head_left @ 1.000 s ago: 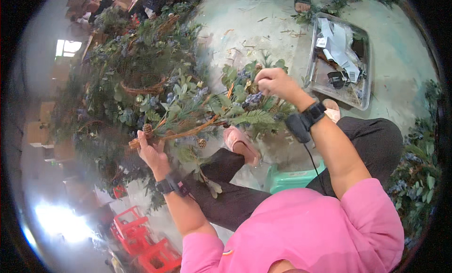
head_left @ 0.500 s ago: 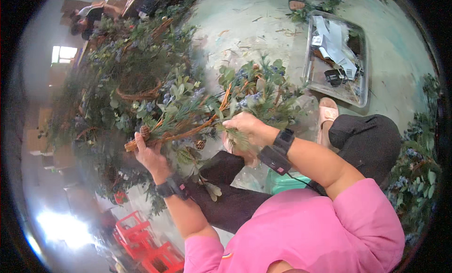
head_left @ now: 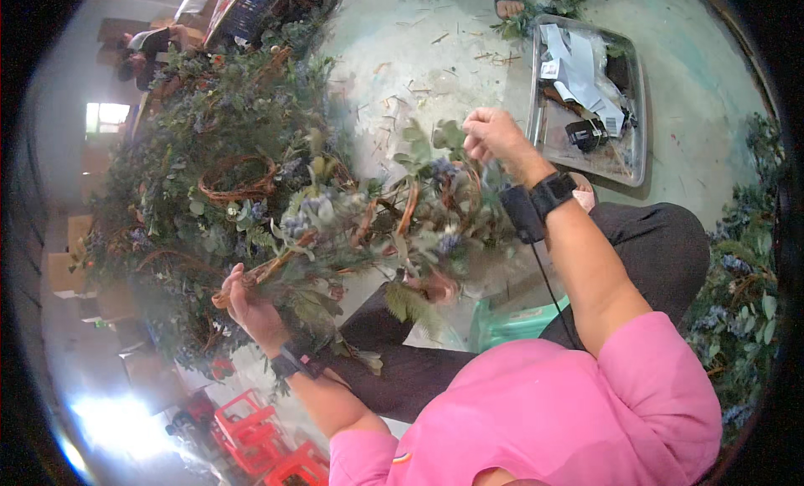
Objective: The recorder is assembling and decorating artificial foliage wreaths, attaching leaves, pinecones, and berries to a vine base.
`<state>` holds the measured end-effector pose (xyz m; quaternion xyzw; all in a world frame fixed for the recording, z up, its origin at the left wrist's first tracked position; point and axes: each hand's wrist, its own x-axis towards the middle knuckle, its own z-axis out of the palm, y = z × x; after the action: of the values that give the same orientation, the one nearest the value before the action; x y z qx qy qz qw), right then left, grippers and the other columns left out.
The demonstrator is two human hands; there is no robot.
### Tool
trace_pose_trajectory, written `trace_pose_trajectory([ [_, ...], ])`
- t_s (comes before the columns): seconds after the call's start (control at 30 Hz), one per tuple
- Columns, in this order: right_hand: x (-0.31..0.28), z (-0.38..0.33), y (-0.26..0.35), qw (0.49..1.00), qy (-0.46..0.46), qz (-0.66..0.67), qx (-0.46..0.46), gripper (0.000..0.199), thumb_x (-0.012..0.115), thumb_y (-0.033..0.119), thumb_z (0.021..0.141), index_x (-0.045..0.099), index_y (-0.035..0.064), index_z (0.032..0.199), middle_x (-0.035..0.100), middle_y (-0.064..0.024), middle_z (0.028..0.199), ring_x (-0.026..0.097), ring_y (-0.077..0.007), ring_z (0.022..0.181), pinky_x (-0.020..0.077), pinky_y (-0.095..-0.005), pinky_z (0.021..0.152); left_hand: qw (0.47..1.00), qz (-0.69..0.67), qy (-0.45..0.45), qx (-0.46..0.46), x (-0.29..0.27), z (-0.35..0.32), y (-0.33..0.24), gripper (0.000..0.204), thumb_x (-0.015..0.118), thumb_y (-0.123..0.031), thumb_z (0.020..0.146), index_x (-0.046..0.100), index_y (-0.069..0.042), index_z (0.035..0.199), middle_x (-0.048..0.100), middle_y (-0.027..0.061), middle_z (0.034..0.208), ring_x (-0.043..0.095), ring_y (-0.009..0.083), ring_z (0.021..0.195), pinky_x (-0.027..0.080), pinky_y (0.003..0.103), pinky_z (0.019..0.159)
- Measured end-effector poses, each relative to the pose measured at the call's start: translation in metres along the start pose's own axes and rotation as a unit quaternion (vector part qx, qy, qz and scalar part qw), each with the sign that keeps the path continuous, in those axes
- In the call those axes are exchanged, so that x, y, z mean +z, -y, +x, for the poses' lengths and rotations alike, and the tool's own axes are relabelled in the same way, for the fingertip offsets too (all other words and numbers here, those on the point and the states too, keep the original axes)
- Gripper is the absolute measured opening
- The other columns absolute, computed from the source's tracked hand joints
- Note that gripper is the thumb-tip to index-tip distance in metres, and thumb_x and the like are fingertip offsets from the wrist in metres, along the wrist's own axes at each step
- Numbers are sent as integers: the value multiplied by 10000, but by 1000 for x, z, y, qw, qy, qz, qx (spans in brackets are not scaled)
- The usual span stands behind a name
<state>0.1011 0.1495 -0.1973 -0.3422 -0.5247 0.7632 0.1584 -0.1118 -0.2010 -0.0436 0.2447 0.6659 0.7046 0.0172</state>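
Observation:
My left hand (head_left: 254,314) is closed around the brown twig end of a greenery wreath (head_left: 314,214). This wreath has eucalyptus-like leaves, blue berry clusters and woody stems; it is held over my lap and partly blurred. My right hand (head_left: 501,141) is raised at its far right side, beside a rounded leaf, with fingers pinched together. Whatever is between those fingers, if anything, is too small to make out. Both wrists wear black bands, and a cable runs down from the right one.
A large heap of similar greenery (head_left: 193,151) with a twig ring (head_left: 239,180) lies at left. A clear plastic bin (head_left: 634,155) of paper scraps sits far right. More greenery (head_left: 741,310) lines the right edge. Red stools (head_left: 255,431) and a green stool (head_left: 502,323) stand near.
My right hand has moved up and away from the wreath's middle to its far right side. My left hand has shifted slightly down and left, still gripping the twig end. The wreath has turned.

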Motion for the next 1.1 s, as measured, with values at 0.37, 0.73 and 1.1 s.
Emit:
trace_pose_trajectory([
  [0.37, 33, 1, -41, 984, 60, -149, -80, 156, 520, 81, 725, 603, -1, 829, 605, -102, 640, 608, -192, 570, 481, -297, 545, 996, 66, 53, 21, 1, 8, 6, 299, 464, -200, 831, 479, -14, 1064, 496, 140, 1147, 540, 213, 945, 428, 350, 864],
  [0.73, 61, 8, -88, 940, -9, -290, -179, 348, 461, -10, 695, 561, 26, 1027, 607, -163, 913, 576, -330, 835, 459, -381, 749, 999, 18, 43, -16, 11, 7, -1, 302, 437, -184, 812, 491, 1, 1044, 504, 126, 1101, 503, 183, 969, 401, 307, 849],
  [1.1, 57, 42, -65, 950, -74, -273, -133, 283, 540, 151, 679, 586, -28, 893, 587, -248, 827, 587, -352, 808, 465, -400, 718, 997, 23, 71, 10, 13, 6, -1, 287, 424, -169, 814, 474, 14, 1029, 470, 147, 1110, 474, 213, 1020, 421, 326, 858],
])
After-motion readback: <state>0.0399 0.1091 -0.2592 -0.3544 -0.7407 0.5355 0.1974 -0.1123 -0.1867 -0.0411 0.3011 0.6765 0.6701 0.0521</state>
